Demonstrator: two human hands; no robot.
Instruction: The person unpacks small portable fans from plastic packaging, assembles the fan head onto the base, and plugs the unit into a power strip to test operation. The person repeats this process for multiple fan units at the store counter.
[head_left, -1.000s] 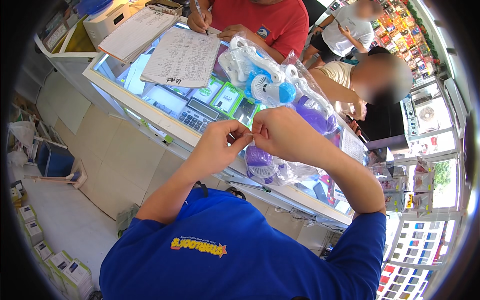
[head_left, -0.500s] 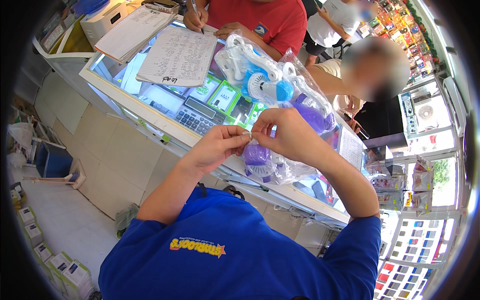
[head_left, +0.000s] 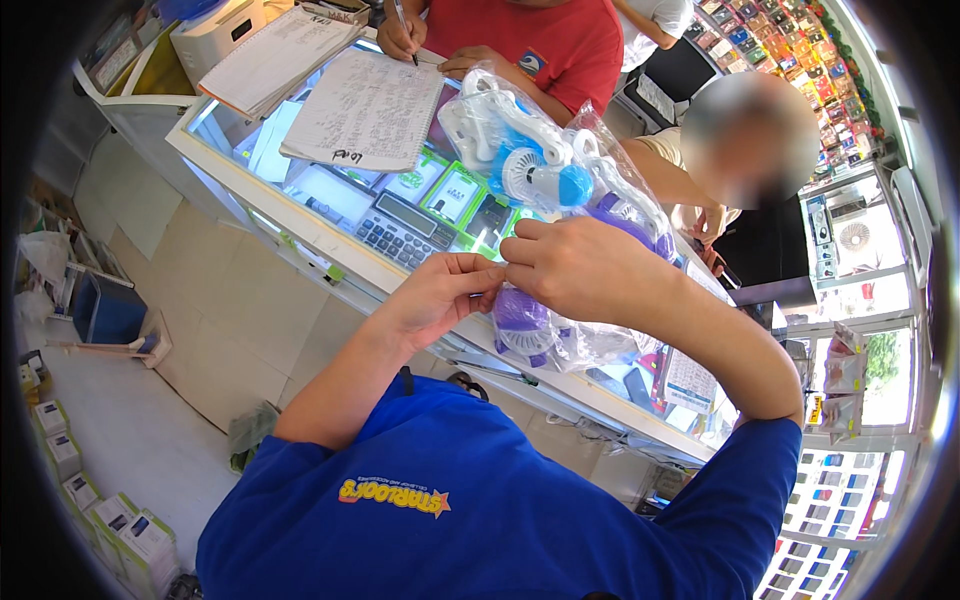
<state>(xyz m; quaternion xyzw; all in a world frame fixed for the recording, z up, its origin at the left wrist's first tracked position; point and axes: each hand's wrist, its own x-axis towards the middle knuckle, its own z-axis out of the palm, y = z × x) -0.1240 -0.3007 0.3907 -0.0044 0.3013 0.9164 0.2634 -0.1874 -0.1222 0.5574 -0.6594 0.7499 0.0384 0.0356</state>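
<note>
My left hand (head_left: 440, 300) and my right hand (head_left: 585, 265) meet fingertip to fingertip over the counter's near edge. Both are closed in a pinch at the upper end of a clear plastic bag (head_left: 570, 345); my fingers hide the exact bit they grip. Inside the bag is a purple and white small fan (head_left: 522, 312), just below my fingertips. Beyond my right hand lies another bagged fan, blue and white (head_left: 535, 178), with more purple parts (head_left: 620, 215) in plastic beside it.
A glass-topped display counter (head_left: 330, 270) runs across in front of me. On it are a calculator (head_left: 402, 230), an open notebook (head_left: 365, 110) and a stack of papers (head_left: 275, 60). Across it, a person in red (head_left: 480, 30) writes; another person (head_left: 655, 165) stands farther right.
My right hand has turned over, its back now more upward, and its elbow has swung outward to the right. My left hand stays almost in place, still pinching.
</note>
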